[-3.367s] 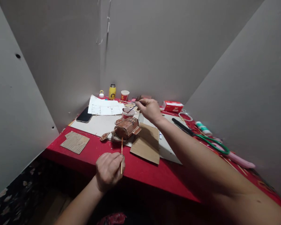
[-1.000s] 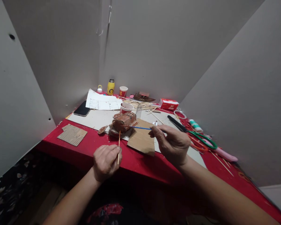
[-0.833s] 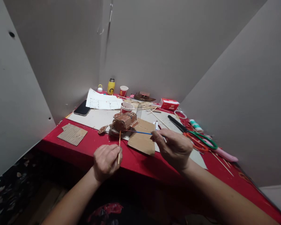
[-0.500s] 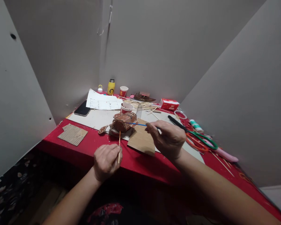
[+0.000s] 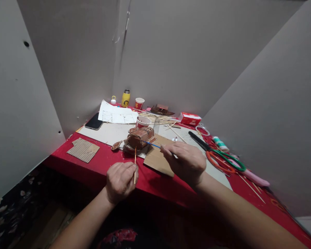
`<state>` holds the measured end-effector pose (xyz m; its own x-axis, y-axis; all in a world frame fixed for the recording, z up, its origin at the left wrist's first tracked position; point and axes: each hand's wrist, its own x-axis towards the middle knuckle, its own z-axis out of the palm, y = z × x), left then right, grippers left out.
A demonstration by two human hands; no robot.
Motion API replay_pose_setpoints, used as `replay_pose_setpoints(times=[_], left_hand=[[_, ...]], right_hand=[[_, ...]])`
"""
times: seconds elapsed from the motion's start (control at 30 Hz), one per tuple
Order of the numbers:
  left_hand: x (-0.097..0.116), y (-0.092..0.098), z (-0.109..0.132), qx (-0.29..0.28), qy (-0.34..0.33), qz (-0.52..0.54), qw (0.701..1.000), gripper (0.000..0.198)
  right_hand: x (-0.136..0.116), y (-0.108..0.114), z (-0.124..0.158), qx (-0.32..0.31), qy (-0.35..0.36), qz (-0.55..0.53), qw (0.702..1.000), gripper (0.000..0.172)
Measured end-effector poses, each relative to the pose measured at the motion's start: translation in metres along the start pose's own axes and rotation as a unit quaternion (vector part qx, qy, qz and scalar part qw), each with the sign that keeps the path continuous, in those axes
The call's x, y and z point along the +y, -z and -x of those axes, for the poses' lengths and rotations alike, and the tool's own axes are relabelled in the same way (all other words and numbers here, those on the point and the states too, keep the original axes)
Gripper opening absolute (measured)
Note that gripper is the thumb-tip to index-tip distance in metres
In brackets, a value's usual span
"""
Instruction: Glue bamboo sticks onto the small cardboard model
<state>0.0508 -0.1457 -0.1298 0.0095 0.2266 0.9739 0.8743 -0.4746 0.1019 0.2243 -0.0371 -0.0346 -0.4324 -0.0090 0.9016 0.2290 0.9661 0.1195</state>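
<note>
My left hand (image 5: 121, 181) is closed around a thin wooden stick (image 5: 135, 166), whose upper end meets the lower front of a brown painted cardboard model (image 5: 141, 135). The model has a rounded, barrel-like body and a flat paddle-shaped piece (image 5: 116, 145) sticking out at its left. Between the fingers of my right hand (image 5: 185, 160) is a blue paintbrush (image 5: 154, 144), its tip at the model's front face. A flat piece of brown cardboard (image 5: 159, 157) lies beneath and right of the model. Just behind stands a paper cup (image 5: 143, 121).
On the red-covered table (image 5: 93, 173) lie large scissors (image 5: 220, 157), a phone (image 5: 93, 122), a drawn paper sheet (image 5: 116, 113), corrugated cardboard (image 5: 83, 149) and many wooden sticks (image 5: 160, 119). Farther back are a yellow bottle (image 5: 125, 99), a small boat model (image 5: 161, 109) and a red tissue pack (image 5: 190, 118).
The whole view has shifted slightly, so things sit a little lower and further right. The brush tip has moved slightly down and left across the model's front face. Both hands keep their holds.
</note>
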Motion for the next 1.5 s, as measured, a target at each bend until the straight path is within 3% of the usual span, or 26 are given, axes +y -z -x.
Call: replay_pose_setpoints(times=[0.17,0.27,0.4,0.47,0.67,0.9,1.1,1.4,1.5], left_hand=[[-0.001,-0.001,0.002,-0.001,0.000,-0.004,1.000,0.026],[0.000,-0.001,0.002,0.002,0.002,0.001,1.000,0.025],[0.000,0.000,0.000,0.002,0.005,0.006,1.000,0.026],[-0.001,0.000,0.000,0.003,0.000,0.004,1.000,0.027],[-0.002,-0.001,0.003,-0.001,0.000,-0.004,1.000,0.026],[-0.002,-0.001,0.004,0.000,-0.002,-0.003,1.000,0.025],[-0.002,-0.001,0.002,0.008,-0.006,-0.015,1.000,0.025],[-0.001,-0.001,0.002,0.005,-0.005,-0.012,1.000,0.025],[-0.001,-0.001,0.002,0.006,-0.003,-0.010,1.000,0.026]], right_hand=[[-0.002,0.004,0.004,0.040,-0.061,-0.025,0.997,0.012],[-0.003,0.009,0.008,0.063,-0.178,-0.068,0.980,0.010],[0.008,0.015,0.011,0.141,-0.357,-0.147,0.911,0.026],[0.020,0.015,0.011,0.145,-0.423,-0.186,0.875,0.032],[0.052,0.001,0.012,0.150,-0.541,-0.296,0.773,0.040],[0.080,-0.014,0.025,0.164,-0.610,-0.328,0.702,0.046],[0.080,-0.017,0.031,0.129,-0.659,-0.366,0.644,0.048],[0.076,-0.017,0.034,0.106,-0.655,-0.377,0.646,0.045],[0.077,-0.017,0.034,0.126,-0.653,-0.369,0.649,0.046]])
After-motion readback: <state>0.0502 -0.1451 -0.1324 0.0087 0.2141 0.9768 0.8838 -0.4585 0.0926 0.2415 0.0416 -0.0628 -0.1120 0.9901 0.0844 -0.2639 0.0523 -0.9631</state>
